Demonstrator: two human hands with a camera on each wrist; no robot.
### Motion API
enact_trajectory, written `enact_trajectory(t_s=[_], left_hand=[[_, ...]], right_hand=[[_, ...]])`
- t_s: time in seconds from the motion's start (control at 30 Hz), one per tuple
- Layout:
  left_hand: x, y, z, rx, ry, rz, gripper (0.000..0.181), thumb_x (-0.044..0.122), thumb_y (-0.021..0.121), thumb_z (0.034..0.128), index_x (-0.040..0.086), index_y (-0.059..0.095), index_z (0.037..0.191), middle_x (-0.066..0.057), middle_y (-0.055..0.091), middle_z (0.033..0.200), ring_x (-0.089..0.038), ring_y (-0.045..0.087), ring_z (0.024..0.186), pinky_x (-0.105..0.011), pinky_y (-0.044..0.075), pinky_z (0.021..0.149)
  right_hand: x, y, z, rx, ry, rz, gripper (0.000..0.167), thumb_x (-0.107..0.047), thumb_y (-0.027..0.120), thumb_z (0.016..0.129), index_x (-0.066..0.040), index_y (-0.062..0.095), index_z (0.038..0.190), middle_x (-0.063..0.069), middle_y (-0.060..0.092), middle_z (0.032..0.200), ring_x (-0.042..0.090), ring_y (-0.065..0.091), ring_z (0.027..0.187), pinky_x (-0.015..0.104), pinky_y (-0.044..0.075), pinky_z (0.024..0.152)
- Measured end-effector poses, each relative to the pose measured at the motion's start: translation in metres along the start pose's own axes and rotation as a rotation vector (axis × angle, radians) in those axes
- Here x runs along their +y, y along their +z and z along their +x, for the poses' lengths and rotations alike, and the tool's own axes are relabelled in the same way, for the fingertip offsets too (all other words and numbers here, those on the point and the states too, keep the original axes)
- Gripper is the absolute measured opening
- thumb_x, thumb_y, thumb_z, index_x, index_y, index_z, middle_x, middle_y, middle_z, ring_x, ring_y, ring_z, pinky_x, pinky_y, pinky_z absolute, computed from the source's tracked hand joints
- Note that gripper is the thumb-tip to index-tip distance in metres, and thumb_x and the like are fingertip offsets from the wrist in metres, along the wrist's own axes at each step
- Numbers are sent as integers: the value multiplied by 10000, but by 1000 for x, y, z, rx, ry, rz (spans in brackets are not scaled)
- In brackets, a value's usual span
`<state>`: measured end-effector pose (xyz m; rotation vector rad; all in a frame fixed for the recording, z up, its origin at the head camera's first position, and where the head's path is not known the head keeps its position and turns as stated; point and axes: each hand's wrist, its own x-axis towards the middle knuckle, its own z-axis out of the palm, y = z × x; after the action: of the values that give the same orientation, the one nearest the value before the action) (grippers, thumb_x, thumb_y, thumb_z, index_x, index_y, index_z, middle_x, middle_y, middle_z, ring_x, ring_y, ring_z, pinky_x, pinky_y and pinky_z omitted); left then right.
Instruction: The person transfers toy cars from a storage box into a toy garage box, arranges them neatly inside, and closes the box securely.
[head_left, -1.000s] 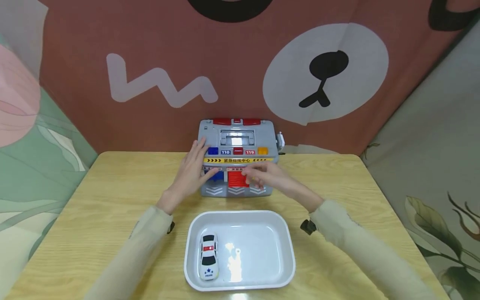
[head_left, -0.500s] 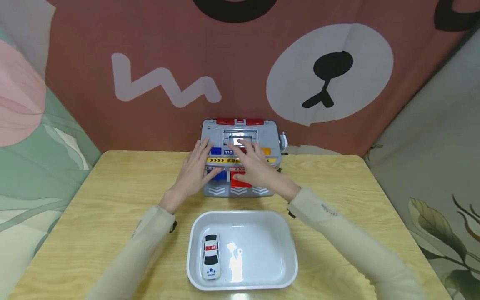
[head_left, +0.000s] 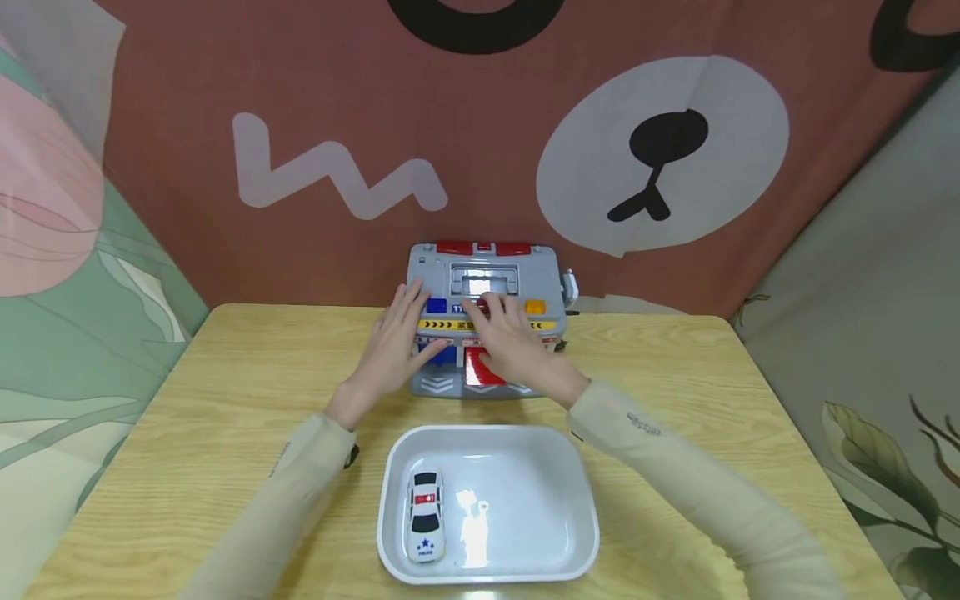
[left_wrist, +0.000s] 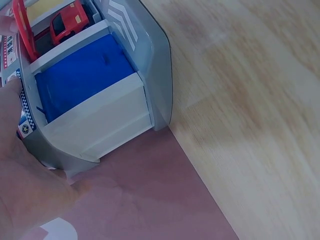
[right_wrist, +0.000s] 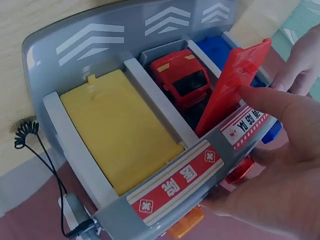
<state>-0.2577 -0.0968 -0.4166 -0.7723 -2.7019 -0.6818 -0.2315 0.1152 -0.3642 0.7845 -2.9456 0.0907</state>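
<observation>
Toy emergency station, grey plastic, one; stands at the back edge of a wood-grain table, before a red-brown cloth printed with a pale muzzle; left hand, fingers spread and straight, lies on the station's left top corner, thumb over the front edge, grasping nothing; right hand, loosely bent and part open, sets its fingertips at the red button on the top panel, its thumb touching the red door; whether it presses the button I cannot tell.

Bays, three: middle, red door swung up, red toy car inside; left, blue door, down; right, yellow door, down.

Fittings: blue button; orange button; white handset at the right side, with black coiled cord.

Tray, white, rounded corners, nearer the person; white toy police car lies along its left side.
</observation>
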Motion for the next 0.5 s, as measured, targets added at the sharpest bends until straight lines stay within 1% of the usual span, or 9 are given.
enact_trajectory(t_s=[0.13,0.2,0.27,0.37,0.43,0.5], left_hand=[[0,0,0,3,5,-2,836,534,554,927,83,206,1539,-59,46,1618,-240,-40,1465,-602,182,1108],[0,0,0,3,4,-6,838,534,557,926,84,206,1540,-59,48,1619,-238,-43,1466,-602,183,1108],[0,0,0,3,-2,-12,840,532,561,925,85,205,1540,-55,47,1619,-235,-45,1466,-598,173,1112],[0,0,-1,6,-9,-21,837,522,569,925,83,207,1539,-53,49,1619,-233,-44,1466,-593,158,1117],[1,0,-1,7,-10,-22,835,520,570,926,82,210,1538,-53,50,1619,-231,-42,1466,-592,155,1118],[1,0,-1,8,-7,-24,833,517,573,926,80,213,1537,-55,54,1619,-232,-39,1467,-592,155,1119]], right_hand=[[0,0,2,4,-6,-38,822,-164,768,828,-104,312,1509,200,357,1396,352,349,1174,481,330,1055],[-1,2,4,19,-9,-86,852,-208,790,809,-116,313,1509,196,373,1372,351,364,1160,493,349,1039],[-2,6,5,37,-18,-158,882,-255,800,795,-121,302,1510,200,384,1357,363,383,1162,524,356,1032],[-3,12,7,78,-36,-262,914,-291,819,763,-115,304,1496,208,404,1335,386,414,1164,561,368,1014],[-2,16,8,116,-48,-315,898,-284,819,757,-108,323,1484,207,424,1318,383,436,1150,553,394,993],[0,20,8,148,-54,-340,876,-273,815,761,-110,337,1476,200,433,1307,369,440,1138,529,415,973]])
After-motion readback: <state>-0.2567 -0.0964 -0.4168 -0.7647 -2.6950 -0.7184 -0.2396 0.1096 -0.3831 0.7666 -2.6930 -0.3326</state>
